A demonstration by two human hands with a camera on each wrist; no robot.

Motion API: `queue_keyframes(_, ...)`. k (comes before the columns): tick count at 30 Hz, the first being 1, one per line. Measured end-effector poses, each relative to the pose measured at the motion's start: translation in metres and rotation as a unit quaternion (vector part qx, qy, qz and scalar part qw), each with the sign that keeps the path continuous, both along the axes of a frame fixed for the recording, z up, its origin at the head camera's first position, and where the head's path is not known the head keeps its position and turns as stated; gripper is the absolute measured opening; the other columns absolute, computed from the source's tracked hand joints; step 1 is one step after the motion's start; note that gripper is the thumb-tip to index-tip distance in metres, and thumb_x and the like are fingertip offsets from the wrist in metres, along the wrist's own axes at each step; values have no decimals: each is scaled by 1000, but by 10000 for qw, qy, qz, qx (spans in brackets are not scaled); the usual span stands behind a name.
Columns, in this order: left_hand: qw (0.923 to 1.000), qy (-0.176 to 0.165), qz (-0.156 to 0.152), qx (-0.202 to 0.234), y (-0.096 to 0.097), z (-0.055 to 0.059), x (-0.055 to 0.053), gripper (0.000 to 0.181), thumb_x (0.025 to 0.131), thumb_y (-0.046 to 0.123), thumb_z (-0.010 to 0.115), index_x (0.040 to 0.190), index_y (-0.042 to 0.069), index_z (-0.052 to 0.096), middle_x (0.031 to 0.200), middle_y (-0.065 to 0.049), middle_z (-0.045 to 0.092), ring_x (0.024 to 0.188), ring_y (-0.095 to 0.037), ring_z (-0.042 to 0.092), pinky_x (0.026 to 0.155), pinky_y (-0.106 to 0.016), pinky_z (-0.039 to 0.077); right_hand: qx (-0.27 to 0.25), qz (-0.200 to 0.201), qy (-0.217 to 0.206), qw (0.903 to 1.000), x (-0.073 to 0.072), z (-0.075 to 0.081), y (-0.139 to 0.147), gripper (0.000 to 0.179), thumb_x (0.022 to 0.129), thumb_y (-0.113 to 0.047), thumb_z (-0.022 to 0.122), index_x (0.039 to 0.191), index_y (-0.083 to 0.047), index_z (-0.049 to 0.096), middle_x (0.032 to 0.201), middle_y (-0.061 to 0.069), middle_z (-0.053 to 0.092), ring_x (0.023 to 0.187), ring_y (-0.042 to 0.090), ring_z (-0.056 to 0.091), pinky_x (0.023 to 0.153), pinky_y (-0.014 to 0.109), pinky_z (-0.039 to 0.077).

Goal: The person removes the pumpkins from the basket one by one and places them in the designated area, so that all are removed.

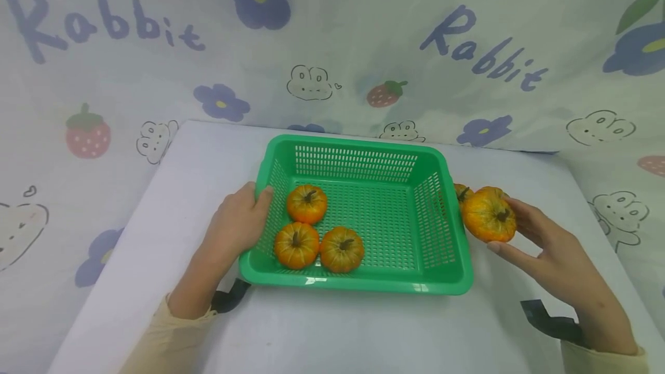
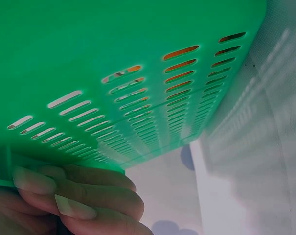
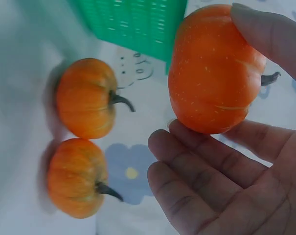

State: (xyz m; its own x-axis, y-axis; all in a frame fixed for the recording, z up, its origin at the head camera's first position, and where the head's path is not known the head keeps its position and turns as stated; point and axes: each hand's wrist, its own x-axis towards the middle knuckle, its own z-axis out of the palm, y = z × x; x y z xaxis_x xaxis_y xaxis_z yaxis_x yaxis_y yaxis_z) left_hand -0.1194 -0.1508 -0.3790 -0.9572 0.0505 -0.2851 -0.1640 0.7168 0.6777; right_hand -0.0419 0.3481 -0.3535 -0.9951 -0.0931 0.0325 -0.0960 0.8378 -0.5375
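Note:
My left hand [image 1: 234, 223] grips the left rim of a green plastic basket [image 1: 358, 285], its fingers curled under the edge in the left wrist view. Three small orange pumpkins sit inside on the left: an upper pumpkin [image 1: 307, 203], a lower-left pumpkin [image 1: 296, 245] and a lower-right pumpkin [image 1: 342, 249]. Just outside the basket's right wall, my right hand [image 1: 558, 258] pinches another small pumpkin [image 1: 485, 218] between thumb and fingers, above the table. The right wrist view shows two more on the tabletop, one pumpkin [image 3: 84, 98] and another pumpkin [image 3: 75, 178]; the held one partly hides them in the head view.
The basket stands on a white table [image 1: 312, 333]. Behind it hangs a pale cloth [image 1: 343, 33] printed with flowers, rabbits and strawberries. A dark strap [image 1: 553, 325] circles the right wrist, and another strap [image 1: 228, 297] the left.

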Motion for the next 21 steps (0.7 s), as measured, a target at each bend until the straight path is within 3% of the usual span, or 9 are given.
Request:
queue_keyframes(3, 10000, 23, 7, -31, 0, 0, 0, 50, 112, 48, 33, 117, 1, 50, 86, -16, 59, 62, -24, 63, 51, -35, 57, 22, -108, -191, 9998, 0, -5, 0, 88, 94, -33, 81, 163, -10, 31, 151, 30, 49, 128, 59, 52, 100, 39, 54)
queue_keyframes(6, 10000, 51, 4, -60, -1, -1, 0, 50, 112, 48, 32, 116, 2, 50, 86, -16, 59, 63, -24, 63, 51, -35, 56, 49, -201, -407, 9990, 0, -11, 0, 89, 96, -37, 78, 164, -8, 28, 151, 34, 46, 128, 62, 50, 92, 75, 44)
queue_keyframes(15, 9999, 93, 5, -53, -1, -2, 0, 50, 112, 49, 32, 116, 2, 50, 85, -15, 59, 61, -24, 62, 50, -35, 56, 48, -208, -863, 9960, -1, -29, -3, 93, 98, -44, 74, 163, -2, 22, 152, 37, 42, 131, 63, 46, 94, 78, 42)
queue_keyframes(21, 10000, 60, 1, -45, -1, -1, 0, 50, 112, 48, 33, 115, 2, 50, 84, -16, 58, 62, -24, 62, 50, -35, 56, -25, -50, -978, 9952, -4, -40, -6, 88, 98, -44, 73, 159, 0, 27, 153, 36, 43, 133, 62, 46, 97, 76, 42)
